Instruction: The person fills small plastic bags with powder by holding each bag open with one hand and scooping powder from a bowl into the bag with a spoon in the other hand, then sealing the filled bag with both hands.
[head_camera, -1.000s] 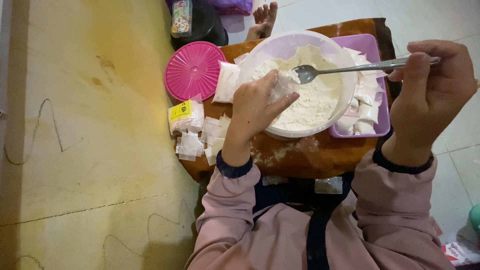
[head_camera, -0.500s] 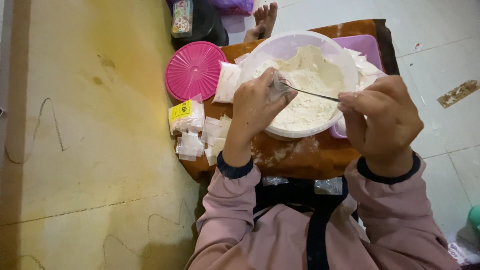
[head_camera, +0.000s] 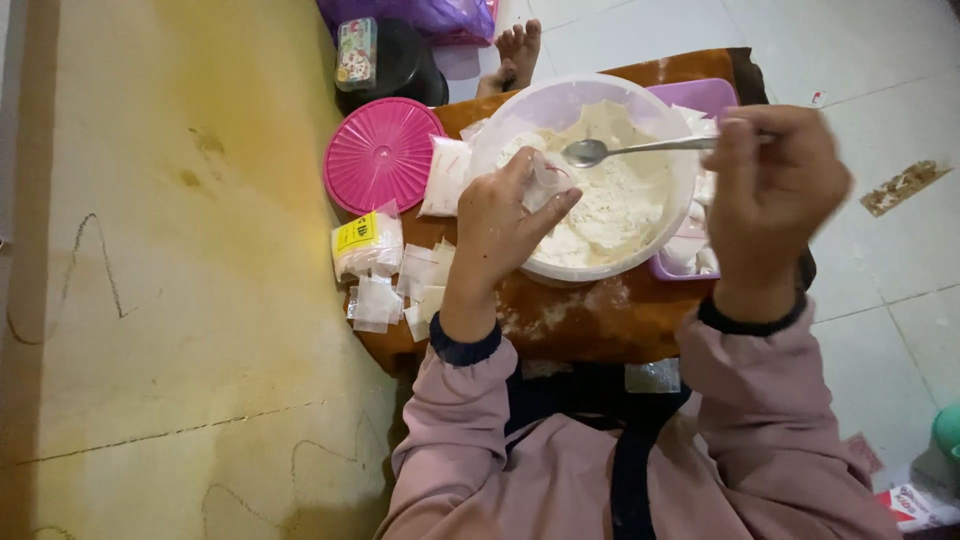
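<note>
My left hand (head_camera: 503, 217) pinches a small clear plastic bag (head_camera: 546, 178) over a large translucent bowl (head_camera: 500, 140) of white powder (head_camera: 610, 200). My right hand (head_camera: 768, 190) grips a metal spoon (head_camera: 640, 148) by its handle, its head lying just beside the mouth of the little bag. The bowl rests on a low brown wooden table (head_camera: 600, 315) dusted with powder. Pink sleeves with dark cuffs cover both my forearms.
A round pink lid (head_camera: 382, 154) lies left of the bowl. Several small plastic bags (head_camera: 395, 285) and a filled packet (head_camera: 445, 177) sit at the table's left edge. A purple tray (head_camera: 700, 97) is behind the bowl. A bare foot (head_camera: 515, 50) and a dark container (head_camera: 385, 60) lie beyond.
My right hand dipped the spoon low into the powder beside the bag, then drew back right and lifted it level. My left hand stayed put holding the bag.
</note>
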